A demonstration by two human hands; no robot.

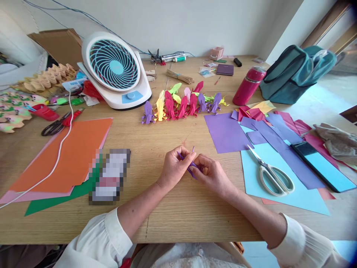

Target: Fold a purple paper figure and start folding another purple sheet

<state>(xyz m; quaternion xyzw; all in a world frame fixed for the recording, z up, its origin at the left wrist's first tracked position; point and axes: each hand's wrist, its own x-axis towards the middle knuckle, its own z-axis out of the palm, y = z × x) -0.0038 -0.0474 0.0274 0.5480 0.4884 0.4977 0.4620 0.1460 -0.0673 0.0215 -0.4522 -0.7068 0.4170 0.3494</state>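
Both hands meet over the middle of the wooden table, pinching one small folded purple paper piece. My left hand is closed on its left part, and thin pointed ends stick up past the fingers. My right hand is closed on its right side. Much of the folded piece is hidden behind the fingertips. Beyond the hands stands a cluster of folded paper figures in purple, yellow, red, pink and green. A flat purple paper sheet lies to the right of them.
White-handled scissors rest on light blue paper at right, near a tablet-like device. Orange paper and a phone lie left. Behind stand a white fan, a red bottle and a teal bag.
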